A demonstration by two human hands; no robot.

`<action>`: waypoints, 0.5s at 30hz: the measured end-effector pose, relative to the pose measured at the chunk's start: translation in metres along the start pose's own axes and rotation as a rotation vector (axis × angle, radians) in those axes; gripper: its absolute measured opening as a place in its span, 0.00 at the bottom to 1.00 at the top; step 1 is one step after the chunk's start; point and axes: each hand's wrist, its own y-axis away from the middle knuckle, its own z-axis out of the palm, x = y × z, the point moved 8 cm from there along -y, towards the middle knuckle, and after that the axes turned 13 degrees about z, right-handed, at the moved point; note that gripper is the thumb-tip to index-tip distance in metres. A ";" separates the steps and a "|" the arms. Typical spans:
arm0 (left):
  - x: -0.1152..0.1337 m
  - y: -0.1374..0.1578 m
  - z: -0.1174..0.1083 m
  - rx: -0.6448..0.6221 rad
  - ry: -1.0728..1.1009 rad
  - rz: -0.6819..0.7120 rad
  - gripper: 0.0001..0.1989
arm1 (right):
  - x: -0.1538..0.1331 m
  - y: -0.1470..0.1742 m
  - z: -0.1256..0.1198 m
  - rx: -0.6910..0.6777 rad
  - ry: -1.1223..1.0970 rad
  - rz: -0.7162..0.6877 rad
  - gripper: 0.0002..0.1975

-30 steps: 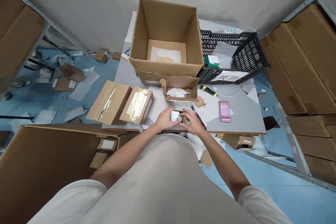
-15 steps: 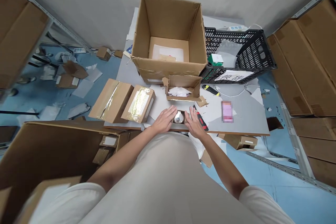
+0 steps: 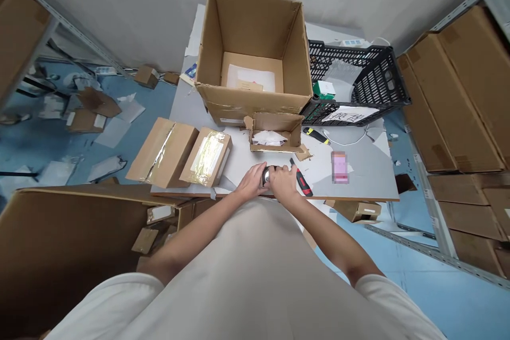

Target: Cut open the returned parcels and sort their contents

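Observation:
A shiny, round, silvery metal object (image 3: 265, 175) sits at the table's front edge, mostly covered by my hands; its exact kind cannot be told. My left hand (image 3: 252, 181) closes against its left side. From the right, my right hand (image 3: 283, 181) reaches over it with curled fingers. Just right of that hand lies a red-and-black utility knife (image 3: 305, 183). Behind both hands stands an opened small cardboard box (image 3: 295, 141) with crumpled white paper (image 3: 269, 138) inside.
Two taped cartons (image 3: 159, 151) (image 3: 207, 156) stand on the left of the table. A large open carton (image 3: 255, 101) and a black crate (image 3: 382, 79) are at the back. A yellow-and-black cutter (image 3: 316, 135) and a blurred pink item (image 3: 340, 167) lie right.
My right hand has moved left and curled over the metal object, which was plainly visible between flatter hands before. My left fingers have bent more around it. The view has shifted slightly.

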 end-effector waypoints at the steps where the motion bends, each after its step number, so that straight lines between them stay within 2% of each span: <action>1: 0.000 0.000 0.001 0.000 -0.002 0.006 0.43 | -0.001 -0.003 0.001 -0.021 0.011 0.002 0.17; 5: 0.001 0.000 0.003 0.008 -0.013 -0.001 0.44 | -0.006 -0.006 -0.002 -0.041 -0.013 -0.073 0.14; 9: 0.001 0.000 0.002 0.014 -0.009 -0.023 0.41 | -0.003 0.003 -0.015 -0.006 -0.060 -0.122 0.13; 12: 0.001 0.000 0.000 0.039 -0.006 -0.044 0.36 | 0.006 0.017 -0.042 0.102 -0.094 -0.167 0.17; 15: 0.001 -0.001 0.000 0.035 -0.017 -0.049 0.36 | 0.021 0.036 -0.084 0.275 -0.133 -0.235 0.23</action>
